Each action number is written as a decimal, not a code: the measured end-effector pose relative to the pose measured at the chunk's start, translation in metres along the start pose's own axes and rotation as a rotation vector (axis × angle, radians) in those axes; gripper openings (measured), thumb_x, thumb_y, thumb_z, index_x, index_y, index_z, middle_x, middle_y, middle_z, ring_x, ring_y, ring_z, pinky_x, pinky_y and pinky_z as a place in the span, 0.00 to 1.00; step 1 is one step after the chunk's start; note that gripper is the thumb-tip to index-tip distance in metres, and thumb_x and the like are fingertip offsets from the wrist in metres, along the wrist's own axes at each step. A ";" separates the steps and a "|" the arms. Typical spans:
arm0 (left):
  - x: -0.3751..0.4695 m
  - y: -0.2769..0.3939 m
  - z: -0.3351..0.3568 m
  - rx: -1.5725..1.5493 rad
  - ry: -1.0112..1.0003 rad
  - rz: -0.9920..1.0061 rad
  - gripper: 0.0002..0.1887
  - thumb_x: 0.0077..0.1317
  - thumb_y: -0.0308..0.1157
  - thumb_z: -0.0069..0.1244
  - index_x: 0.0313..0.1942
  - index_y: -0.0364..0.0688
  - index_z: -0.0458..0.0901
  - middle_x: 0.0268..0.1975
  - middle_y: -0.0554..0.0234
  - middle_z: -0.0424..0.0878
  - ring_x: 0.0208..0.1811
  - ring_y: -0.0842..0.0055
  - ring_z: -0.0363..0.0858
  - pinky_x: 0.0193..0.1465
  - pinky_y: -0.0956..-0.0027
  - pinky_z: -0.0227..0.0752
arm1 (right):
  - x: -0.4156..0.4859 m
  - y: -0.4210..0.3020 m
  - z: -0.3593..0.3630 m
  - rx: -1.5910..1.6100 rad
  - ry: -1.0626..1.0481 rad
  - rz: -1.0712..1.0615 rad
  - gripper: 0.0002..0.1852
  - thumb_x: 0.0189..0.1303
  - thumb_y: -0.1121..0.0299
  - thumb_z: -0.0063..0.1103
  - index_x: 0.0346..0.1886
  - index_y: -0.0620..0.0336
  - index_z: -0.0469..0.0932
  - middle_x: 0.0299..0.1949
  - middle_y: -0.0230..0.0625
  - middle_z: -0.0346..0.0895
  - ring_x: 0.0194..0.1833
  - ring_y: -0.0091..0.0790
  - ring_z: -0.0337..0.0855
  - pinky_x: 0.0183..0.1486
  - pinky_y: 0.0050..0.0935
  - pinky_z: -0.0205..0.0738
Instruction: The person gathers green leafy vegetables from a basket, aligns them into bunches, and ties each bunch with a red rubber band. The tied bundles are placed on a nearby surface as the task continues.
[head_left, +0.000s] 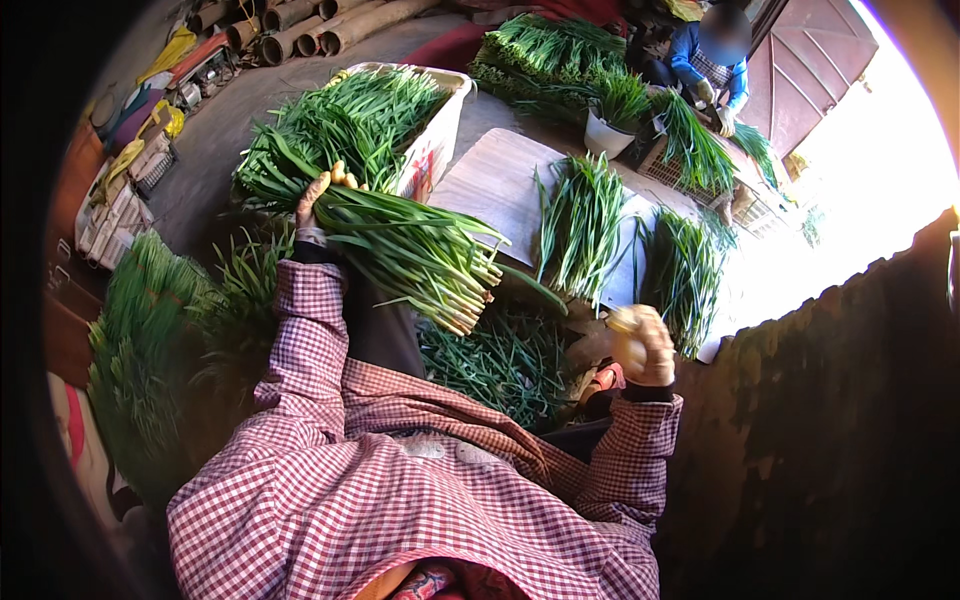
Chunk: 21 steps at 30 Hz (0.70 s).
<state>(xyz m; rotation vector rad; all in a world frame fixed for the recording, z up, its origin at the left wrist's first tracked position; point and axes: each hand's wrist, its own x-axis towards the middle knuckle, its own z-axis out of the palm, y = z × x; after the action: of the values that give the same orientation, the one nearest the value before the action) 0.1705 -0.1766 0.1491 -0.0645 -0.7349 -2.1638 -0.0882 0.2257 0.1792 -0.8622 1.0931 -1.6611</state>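
Note:
My left hand (315, 196) grips a thick bunch of garlic chives (412, 247) above my lap, its pale cut ends pointing right and its leaves running left. My right hand (643, 346) is blurred and curled, apart from the bunch, near the front edge of a pale board (487, 169). Whether it holds anything cannot be made out. Two more bunches lie by it: one chive bunch (581, 229) on the board and another bunch (684, 274) further right. Loose leaf trimmings (499, 364) cover the ground below the held bunch.
A white plastic crate (442, 127) full of chives stands beyond my left hand. Stacked chives (551, 64) and a white bucket (604, 136) are behind the board. A co-worker (709, 67) wearing gloves handles greens at far right. More chives (150, 322) stand at left. A dark wall (832, 390) borders the right.

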 end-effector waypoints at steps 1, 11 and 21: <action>-0.001 0.001 0.003 0.010 -0.011 -0.010 0.14 0.62 0.34 0.45 0.45 0.37 0.74 0.35 0.68 0.79 0.42 0.75 0.76 0.56 0.61 0.63 | 0.002 -0.004 0.005 -0.128 0.039 0.070 0.21 0.54 0.69 0.58 0.51 0.64 0.67 0.43 0.42 0.75 0.38 0.26 0.76 0.38 0.22 0.71; 0.004 -0.027 0.020 -0.045 0.013 -0.187 0.13 0.60 0.35 0.48 0.42 0.38 0.75 0.34 0.64 0.78 0.38 0.71 0.77 0.54 0.55 0.64 | 0.098 0.028 0.094 -0.983 -0.141 -0.677 0.36 0.42 0.78 0.63 0.59 0.59 0.61 0.53 0.38 0.68 0.58 0.34 0.64 0.62 0.30 0.54; 0.000 -0.030 0.030 0.018 0.166 -0.196 0.12 0.57 0.34 0.51 0.40 0.38 0.77 0.33 0.64 0.78 0.36 0.69 0.77 0.46 0.54 0.71 | 0.083 0.057 0.097 -0.405 0.093 -0.449 0.11 0.63 0.69 0.44 0.45 0.64 0.72 0.27 0.32 0.76 0.29 0.24 0.75 0.37 0.20 0.67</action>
<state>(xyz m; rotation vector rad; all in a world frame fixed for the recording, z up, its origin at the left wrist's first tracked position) 0.1429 -0.1462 0.1591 0.2029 -0.6883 -2.3143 -0.0099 0.1111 0.1654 -1.3819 1.4032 -1.8851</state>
